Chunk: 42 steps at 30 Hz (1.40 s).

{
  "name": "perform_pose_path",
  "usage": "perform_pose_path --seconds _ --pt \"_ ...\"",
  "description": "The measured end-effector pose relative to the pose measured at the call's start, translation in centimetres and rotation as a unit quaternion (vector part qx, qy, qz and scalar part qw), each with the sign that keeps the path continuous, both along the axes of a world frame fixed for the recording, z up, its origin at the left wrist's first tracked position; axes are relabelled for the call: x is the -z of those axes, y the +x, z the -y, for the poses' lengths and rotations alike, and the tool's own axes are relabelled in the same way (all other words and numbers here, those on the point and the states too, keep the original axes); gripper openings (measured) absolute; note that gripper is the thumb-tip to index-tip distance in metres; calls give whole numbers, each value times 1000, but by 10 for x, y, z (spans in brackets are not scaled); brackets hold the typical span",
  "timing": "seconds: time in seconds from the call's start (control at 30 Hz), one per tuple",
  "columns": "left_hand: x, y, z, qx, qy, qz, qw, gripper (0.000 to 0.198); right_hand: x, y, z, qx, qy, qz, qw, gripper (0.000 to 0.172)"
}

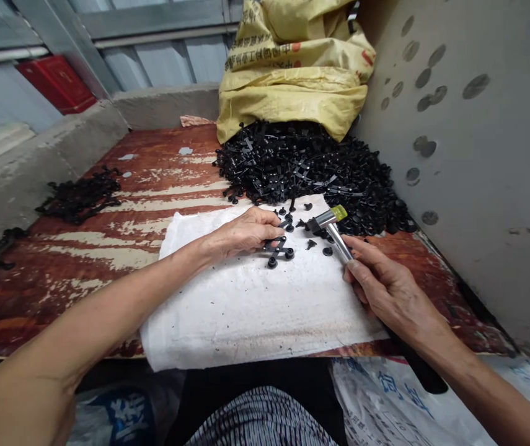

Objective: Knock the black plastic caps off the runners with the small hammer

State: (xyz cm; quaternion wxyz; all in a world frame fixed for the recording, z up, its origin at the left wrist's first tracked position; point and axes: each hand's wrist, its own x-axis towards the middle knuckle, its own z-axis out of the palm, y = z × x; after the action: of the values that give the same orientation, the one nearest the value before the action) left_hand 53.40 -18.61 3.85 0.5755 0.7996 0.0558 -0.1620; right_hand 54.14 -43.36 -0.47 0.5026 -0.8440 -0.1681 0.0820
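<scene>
My left hand (253, 230) pinches a black jointed linkage (278, 246) with round feet, just above the white cloth (246, 310). In my right hand (380, 279) is a small mallet (332, 218), gripped by its metal shaft close under the head. That head has a yellow face on one end and a black face on the other, and its black handle runs back below my wrist. Several loose black round-headed plugs (327, 251) lie on the cloth between the linkage and the mallet. My left fingers partly hide the linkage.
A large heap of black parts (302, 167) spills from a yellow woven sack (292, 80) at the back. More black linkages (79, 195) lie to the left on the worn red-brown board (83, 260). A spotted pale panel (469, 155) stands along the right, and a low concrete ledge (69, 139) runs along the left.
</scene>
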Motion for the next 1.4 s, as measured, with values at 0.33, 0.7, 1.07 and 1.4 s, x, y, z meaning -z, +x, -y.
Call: perform_pose_path --seconds 0.33,0.7,1.07,1.4 --pt "0 4 2 -13 -14 -33 999 19 1 0 1 -10 -1 14 1000 42" --pt "-4 4 6 -27 7 -38 999 22 0 1 1 -16 -5 24 1000 41" --pt "-2 5 5 -24 6 -27 999 23 2 2 3 -18 1 33 999 40" --pt "-4 5 7 -26 18 -33 999 20 2 1 3 -10 -16 15 1000 46"
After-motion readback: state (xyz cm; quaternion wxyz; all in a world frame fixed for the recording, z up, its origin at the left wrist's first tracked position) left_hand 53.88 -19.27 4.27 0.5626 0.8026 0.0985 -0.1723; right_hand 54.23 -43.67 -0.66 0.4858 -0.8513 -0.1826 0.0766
